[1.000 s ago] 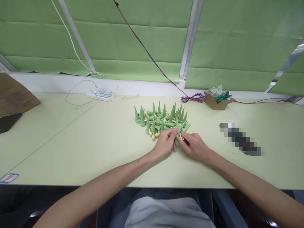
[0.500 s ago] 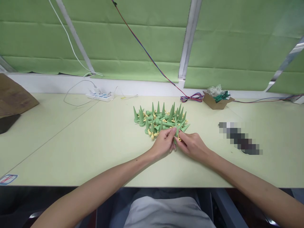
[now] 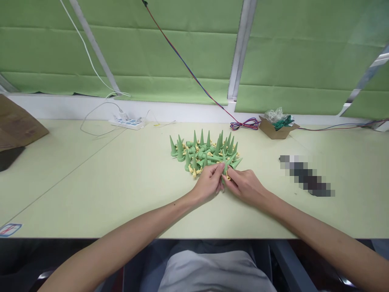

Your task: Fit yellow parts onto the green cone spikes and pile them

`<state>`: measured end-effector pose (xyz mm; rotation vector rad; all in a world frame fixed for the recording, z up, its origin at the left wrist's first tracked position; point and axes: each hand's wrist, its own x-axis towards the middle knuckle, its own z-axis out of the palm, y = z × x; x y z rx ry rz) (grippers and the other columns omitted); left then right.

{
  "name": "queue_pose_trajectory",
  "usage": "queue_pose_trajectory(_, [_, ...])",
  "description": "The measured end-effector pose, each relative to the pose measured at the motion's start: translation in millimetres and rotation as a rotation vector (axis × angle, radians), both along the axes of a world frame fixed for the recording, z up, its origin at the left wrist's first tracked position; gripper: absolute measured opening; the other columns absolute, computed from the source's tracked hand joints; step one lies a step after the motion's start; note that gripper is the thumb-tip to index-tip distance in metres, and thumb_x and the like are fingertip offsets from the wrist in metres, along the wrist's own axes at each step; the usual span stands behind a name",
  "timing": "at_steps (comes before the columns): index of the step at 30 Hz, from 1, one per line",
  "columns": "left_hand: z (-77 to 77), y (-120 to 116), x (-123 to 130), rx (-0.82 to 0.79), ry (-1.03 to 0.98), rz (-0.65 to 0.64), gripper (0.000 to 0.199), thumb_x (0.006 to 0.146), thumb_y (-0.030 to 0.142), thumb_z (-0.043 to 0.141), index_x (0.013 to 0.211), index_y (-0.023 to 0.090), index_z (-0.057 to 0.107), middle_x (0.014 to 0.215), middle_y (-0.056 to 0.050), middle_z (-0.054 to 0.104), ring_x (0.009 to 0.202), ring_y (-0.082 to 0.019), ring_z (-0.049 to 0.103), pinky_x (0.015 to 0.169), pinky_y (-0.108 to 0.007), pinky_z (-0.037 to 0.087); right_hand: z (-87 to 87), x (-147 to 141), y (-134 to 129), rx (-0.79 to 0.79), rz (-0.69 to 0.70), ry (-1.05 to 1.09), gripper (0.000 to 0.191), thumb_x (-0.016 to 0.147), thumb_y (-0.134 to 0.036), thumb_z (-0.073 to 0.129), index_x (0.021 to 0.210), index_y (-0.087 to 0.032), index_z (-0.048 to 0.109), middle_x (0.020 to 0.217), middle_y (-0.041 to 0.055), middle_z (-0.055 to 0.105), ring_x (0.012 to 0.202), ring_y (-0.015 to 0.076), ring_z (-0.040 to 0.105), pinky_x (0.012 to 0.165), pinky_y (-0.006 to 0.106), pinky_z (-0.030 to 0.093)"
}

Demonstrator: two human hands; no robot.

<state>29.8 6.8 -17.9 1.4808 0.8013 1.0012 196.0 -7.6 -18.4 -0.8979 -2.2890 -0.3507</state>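
Just in front of the pile, my left hand (image 3: 209, 181) and my right hand (image 3: 245, 183) meet, both closed on one green plant watering spike. A yellow valve piece (image 3: 228, 177) pokes out between the fingers, beside my right fingertips. My left thumb and fingers pinch the spike's green body, which is mostly covered. Behind the hands, a pile of green watering spikes (image 3: 200, 153) lies on the table, several standing with their points up and others on their sides. Small yellow valves (image 3: 194, 172) sit among them.
The pale table (image 3: 106, 182) runs up to a white ledge. At the back are a power strip (image 3: 130, 123), a coiled red and blue cable (image 3: 246, 123) and a small cardboard box (image 3: 278, 132) with plastic wrap. A blurred dark object (image 3: 306, 178) lies to the right, brown paper (image 3: 21, 123) to the left.
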Motion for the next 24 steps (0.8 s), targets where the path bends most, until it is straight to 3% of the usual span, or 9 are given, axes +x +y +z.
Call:
queue_pose_trajectory(12, [3.6, -2.1, 1.9, -0.018, -0.02, 0.045, 0.051, 0.091, 0.065, 0.049, 0.076, 0.016, 0.055, 0.044, 0.004, 0.05, 0.033, -0.008, 0.046, 0.035, -0.02, 0.034, 0.5, -0.7, 0.0, -0.048, 0.004, 0.045, 0.026, 0.101, -0.026, 0.041, 0.077, -0.02, 0.047, 0.058, -0.0014, 0.055, 0.045, 0.0099, 0.042, 0.048, 0.027, 0.021])
queue_pose_trajectory(24, [5.7, -5.4, 2.4, -0.061, -0.055, 0.014, 0.046, 0.093, 0.061, 0.048, 0.086, 0.016, 0.058, 0.046, 0.007, 0.042, 0.034, -0.009, 0.044, 0.033, -0.02, 0.036, -0.8, -1.9, 0.2, 0.005, 0.055, 0.113, 0.033, 0.101, -0.028, 0.045, 0.069, -0.021, 0.043, 0.053, -0.0031, 0.051, 0.045, 0.009, 0.038, 0.049, 0.025, 0.025])
